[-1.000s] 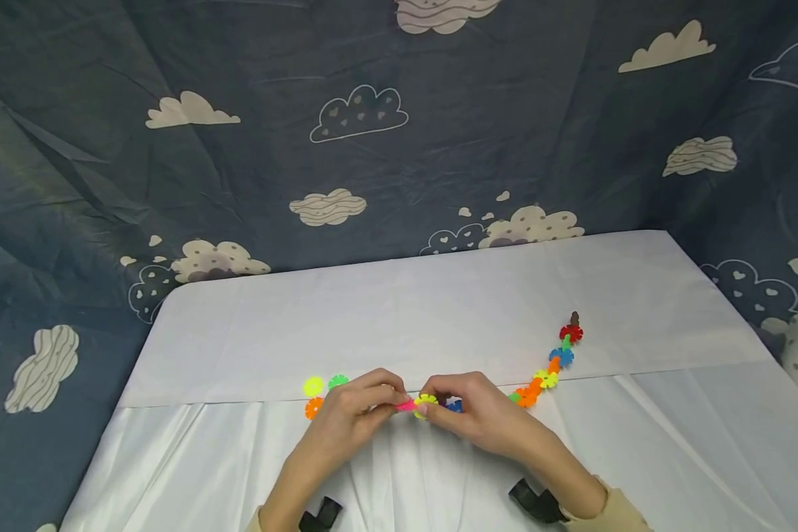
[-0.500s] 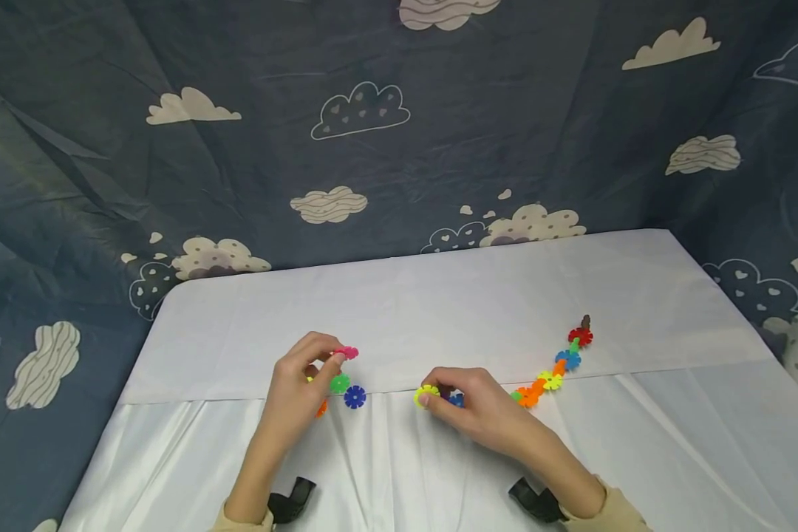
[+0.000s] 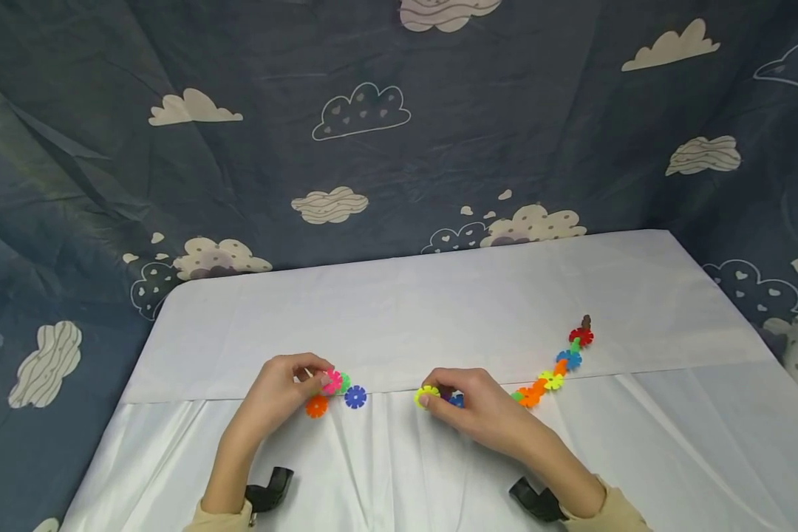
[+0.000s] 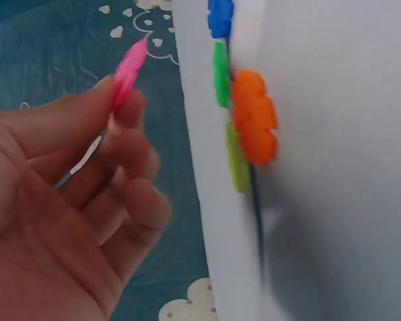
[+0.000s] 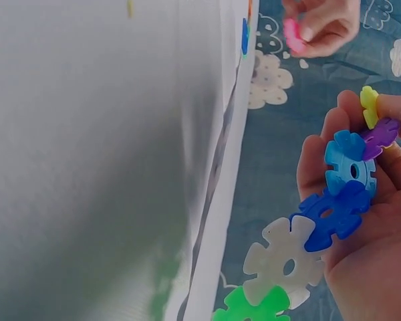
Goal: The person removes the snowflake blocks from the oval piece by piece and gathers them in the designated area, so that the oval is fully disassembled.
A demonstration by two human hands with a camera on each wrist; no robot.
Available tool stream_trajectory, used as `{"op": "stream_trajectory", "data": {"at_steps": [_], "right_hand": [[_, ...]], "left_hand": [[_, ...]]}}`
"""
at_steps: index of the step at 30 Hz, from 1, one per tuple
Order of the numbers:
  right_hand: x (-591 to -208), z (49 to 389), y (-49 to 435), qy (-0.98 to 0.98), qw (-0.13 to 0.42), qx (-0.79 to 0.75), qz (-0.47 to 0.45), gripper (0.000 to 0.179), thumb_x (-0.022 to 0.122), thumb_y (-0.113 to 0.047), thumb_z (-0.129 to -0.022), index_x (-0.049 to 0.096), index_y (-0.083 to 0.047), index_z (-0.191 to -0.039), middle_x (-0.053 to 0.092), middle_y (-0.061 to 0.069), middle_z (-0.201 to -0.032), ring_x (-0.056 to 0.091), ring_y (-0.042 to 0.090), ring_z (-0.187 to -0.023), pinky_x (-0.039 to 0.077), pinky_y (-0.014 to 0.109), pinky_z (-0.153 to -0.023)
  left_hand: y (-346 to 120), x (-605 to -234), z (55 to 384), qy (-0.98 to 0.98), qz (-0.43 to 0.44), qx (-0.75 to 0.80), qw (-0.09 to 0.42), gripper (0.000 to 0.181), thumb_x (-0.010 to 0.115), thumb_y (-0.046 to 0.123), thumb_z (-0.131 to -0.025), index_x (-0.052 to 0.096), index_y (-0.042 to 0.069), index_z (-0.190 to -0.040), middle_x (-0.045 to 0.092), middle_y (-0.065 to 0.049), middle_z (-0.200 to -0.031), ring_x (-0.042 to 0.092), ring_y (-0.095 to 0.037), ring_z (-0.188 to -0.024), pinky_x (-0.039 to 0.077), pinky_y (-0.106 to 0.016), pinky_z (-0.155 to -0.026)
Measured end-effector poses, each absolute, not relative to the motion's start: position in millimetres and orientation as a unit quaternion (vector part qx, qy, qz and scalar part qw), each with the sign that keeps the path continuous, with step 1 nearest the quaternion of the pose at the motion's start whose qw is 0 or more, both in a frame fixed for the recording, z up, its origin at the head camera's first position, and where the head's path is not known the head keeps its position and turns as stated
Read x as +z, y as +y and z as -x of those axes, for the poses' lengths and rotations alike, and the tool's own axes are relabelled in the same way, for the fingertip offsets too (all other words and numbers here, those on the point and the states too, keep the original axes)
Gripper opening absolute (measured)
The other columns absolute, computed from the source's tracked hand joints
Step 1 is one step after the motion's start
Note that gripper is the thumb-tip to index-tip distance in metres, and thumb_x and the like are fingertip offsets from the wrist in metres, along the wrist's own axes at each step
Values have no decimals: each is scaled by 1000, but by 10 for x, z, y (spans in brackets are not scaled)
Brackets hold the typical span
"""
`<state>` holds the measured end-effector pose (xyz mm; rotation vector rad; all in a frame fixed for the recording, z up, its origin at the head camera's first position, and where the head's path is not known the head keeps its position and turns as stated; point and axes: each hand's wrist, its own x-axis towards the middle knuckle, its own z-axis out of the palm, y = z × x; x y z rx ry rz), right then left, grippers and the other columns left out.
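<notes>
A pink flower-shaped disc (image 4: 129, 70) is pinched between the thumb and index finger of my left hand (image 3: 275, 391), raised over the loose discs. Near it lie an orange disc (image 3: 316, 406), a green disc (image 3: 344, 382) and a blue disc (image 3: 355, 397); a yellow-green disc (image 4: 237, 159) shows beside the orange one in the left wrist view. My right hand (image 3: 482, 406) pinches the yellow disc (image 3: 427, 396) at one end of a linked chain. Purple (image 5: 380, 138), light blue, dark blue, white and green discs follow across the palm, and the chain runs on to the right.
Beyond my right hand the chain's far part (image 3: 552, 380) curves back over the white tablecloth (image 3: 399, 318), ending in a dark brown piece (image 3: 586, 322). A dark cloud-patterned cloth (image 3: 372, 162) hangs behind the table. Black straps (image 3: 269, 491) sit at both wrists.
My left hand has drawn the pink disc away from the yellow one and moved left, first up, then down over the loose discs. My right hand has stayed nearly still.
</notes>
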<state>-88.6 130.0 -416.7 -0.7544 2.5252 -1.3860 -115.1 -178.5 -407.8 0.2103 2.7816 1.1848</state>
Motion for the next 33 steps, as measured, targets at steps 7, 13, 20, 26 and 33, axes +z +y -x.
{"op": "stream_trajectory", "data": {"at_steps": [7,13,20,26,33], "right_hand": [[-4169,889,1307,846,80,-462,255,5,65,-32,-96,65,-31,-92,60,-16,-82,56,8,-81,48,27,-73],[-4174,890,1317,846,78,-460,259,4,65,-29,-97,66,-29,-93,60,-15,-81,56,8,-80,48,27,-71],[-4161,878,1311,847,85,-460,252,14,64,-16,-95,64,-30,-93,59,-14,-80,56,9,-77,48,27,-68],[-4168,871,1291,845,82,-461,257,18,61,-13,-96,64,-30,-93,59,-14,-80,55,8,-74,47,28,-67],[-4172,866,1269,845,81,-456,266,18,58,-13,-98,67,-29,-95,60,-11,-77,51,7,-66,46,26,-62]], "left_hand": [[-1845,-4220,1184,901,-94,395,151,6,74,7,-86,73,12,-89,60,1,-75,54,-17,-67,47,-30,-59],[-1821,-4244,1182,912,-84,380,129,8,75,8,-86,74,15,-89,61,4,-78,53,-17,-70,47,-31,-60],[-1607,-4129,1098,905,-92,403,94,8,75,9,-87,74,16,-92,64,7,-82,54,-17,-72,46,-30,-55],[-1327,-4079,978,886,-159,430,72,5,72,17,-91,74,17,-95,64,12,-82,55,-13,-70,47,-29,-57],[-1019,-4092,854,857,-218,464,43,7,74,24,-90,68,27,-88,61,18,-80,56,-7,-70,48,-26,-60]]}}
